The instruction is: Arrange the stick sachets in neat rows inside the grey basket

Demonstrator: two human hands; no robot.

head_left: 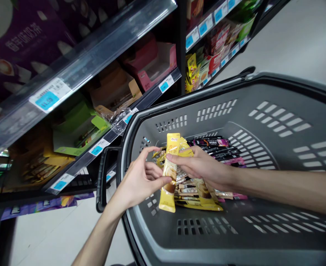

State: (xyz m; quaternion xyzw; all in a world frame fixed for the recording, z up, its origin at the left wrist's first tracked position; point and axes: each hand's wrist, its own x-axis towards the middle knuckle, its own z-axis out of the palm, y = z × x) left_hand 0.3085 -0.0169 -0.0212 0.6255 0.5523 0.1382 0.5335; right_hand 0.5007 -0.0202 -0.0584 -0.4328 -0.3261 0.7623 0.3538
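A long yellow drink sachet with a cup printed on it stands nearly upright between my hands, over the grey shopping basket. My left hand has its thumb on the sachet's left edge, with fingers curled beside and behind it. From the right, my right hand pinches the sachet's upper half, its thumb across the front. Another yellow sachet shows under my right hand; whether that hand also holds it I cannot tell. Several brown-and-cream sachets and dark purple sachets lie in the basket below.
Left of the basket, shelves hold an open green box, a brown box, a pink box and a yellow box of sachets. A price rail runs close by the basket's black handle. Pale floor lies beyond.
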